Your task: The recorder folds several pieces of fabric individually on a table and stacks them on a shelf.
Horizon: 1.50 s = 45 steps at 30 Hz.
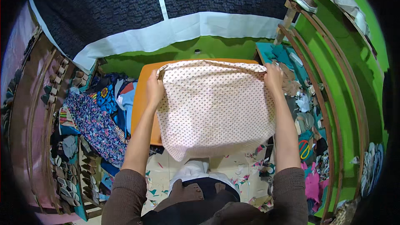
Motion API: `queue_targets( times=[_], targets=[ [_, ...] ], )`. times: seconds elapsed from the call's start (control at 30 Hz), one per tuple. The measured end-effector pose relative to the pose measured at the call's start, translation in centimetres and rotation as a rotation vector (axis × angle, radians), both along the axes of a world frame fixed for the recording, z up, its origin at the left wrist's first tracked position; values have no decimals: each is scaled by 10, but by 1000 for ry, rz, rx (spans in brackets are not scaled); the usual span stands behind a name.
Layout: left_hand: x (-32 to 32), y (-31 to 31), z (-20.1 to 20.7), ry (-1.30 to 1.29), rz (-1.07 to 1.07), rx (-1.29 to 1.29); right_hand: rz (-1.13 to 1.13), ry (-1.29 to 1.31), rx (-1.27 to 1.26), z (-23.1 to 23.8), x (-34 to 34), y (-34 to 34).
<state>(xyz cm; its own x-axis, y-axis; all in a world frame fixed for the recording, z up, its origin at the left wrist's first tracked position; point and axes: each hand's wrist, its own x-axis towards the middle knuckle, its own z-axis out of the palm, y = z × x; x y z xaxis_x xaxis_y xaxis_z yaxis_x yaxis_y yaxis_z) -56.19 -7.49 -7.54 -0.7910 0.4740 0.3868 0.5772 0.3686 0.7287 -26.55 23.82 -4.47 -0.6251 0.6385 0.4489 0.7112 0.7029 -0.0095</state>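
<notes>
A white cloth (216, 104) with a small dark print is stretched out between my two hands. Its far edge is folded over and gripped at both corners, while the near edge hangs loose toward my body. My left hand (155, 90) is closed on the far left corner. My right hand (273, 78) pinches the far right corner. Beneath the cloth stands an orange table (143, 87), mostly covered, with its left side and far edge showing.
Heaped fabrics, among them a blue floral cloth (98, 121), lie to the left beside racks of shoes (66, 187). At right, a teal shelf (266, 52) carries scraps and yellow-and-red-handled scissors (305, 149). Wooden rails (329, 79) line the green wall. Scraps litter the tiled floor (162, 175).
</notes>
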Motion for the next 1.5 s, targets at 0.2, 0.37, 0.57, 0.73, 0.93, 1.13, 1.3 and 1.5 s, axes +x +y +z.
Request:
queue_targets(
  times=[0.2, 0.37, 0.57, 0.73, 0.93, 1.13, 1.3, 1.5],
  targets=[
    [-87, 50, -11, 0, 81, -44, 36, 48, 97, -16, -101, 57],
    [-146, 89, -33, -113, 225, -232, 17, 118, 83, -47, -177, 77],
    [-58, 122, -87, -72, 78, -455, 57, -158, -358, -156, -180, -3],
    [36, 93, -149, 142, -322, -753, 276, -268, -521, -177, -161, -70],
    [17, 59, -154, 100, -141, -840, 23, -171, -487, -191, -110, -6],
    [33, 32, -156, 76, 26, -779, -157, -238, -487, -190, -72, -11],
    [110, 46, -152, 125, -189, -771, 216, -339, -542, -183, -54, -97],
    [165, 24, -144, 184, -429, -660, 579, -247, -520, -174, -2, -133]
  ],
)
